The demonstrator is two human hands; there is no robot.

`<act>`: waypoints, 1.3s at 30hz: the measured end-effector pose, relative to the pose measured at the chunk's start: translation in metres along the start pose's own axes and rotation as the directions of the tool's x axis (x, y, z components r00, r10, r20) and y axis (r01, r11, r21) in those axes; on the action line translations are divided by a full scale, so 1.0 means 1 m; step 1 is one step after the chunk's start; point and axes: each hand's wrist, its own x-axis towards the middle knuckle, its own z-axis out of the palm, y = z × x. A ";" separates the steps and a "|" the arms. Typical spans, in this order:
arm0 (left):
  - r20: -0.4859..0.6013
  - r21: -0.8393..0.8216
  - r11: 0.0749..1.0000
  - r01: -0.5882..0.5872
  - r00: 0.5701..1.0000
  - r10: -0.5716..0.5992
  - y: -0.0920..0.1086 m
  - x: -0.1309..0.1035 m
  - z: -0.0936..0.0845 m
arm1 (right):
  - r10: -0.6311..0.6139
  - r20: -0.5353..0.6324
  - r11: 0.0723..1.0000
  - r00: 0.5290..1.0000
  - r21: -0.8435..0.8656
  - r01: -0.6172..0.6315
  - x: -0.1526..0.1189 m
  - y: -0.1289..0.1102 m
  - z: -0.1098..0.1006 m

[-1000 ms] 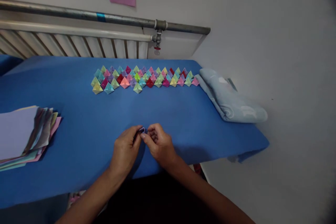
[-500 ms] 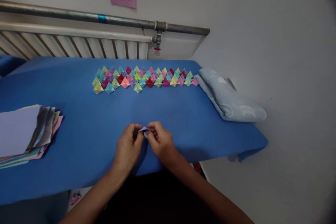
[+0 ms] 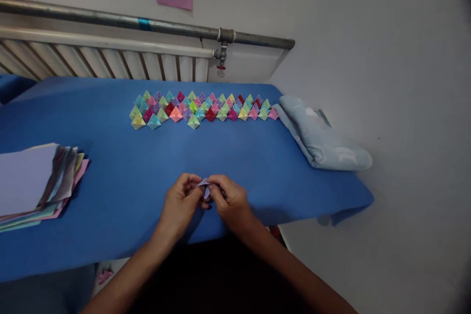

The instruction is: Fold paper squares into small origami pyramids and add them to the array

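Both hands, left hand (image 3: pixel 180 202) and right hand (image 3: pixel 231 201), edged nearer, grips still pinching the lilac paper (image 3: pixel 204 185).

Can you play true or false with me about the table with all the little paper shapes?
1. Both hands, left hand and right hand, pinch one small lilac folded paper piece. True.
2. The rows of colourful folded paper pyramids sit on a red cloth. False: on the blue table cover.
3. The stack of pastel paper sheets lies on the person's left. True.
4. The folded light-blue cloth covers the pyramids. False: it lies beside them.
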 end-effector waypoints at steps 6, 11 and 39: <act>0.042 -0.232 0.954 0.189 0.982 -0.184 0.011 -0.005 -0.004 | -0.166 0.032 0.986 0.986 -0.013 0.167 -0.004 0.007 -0.010; 0.084 -0.334 0.911 0.243 0.970 -0.228 0.011 -0.004 -0.013 | -0.254 0.138 0.962 0.957 -0.068 0.265 -0.009 0.013 -0.017; 0.338 0.165 0.983 0.076 0.932 -0.129 0.004 -0.013 -0.025 | 0.418 0.153 0.820 0.895 0.361 -0.445 -0.001 -0.011 -0.015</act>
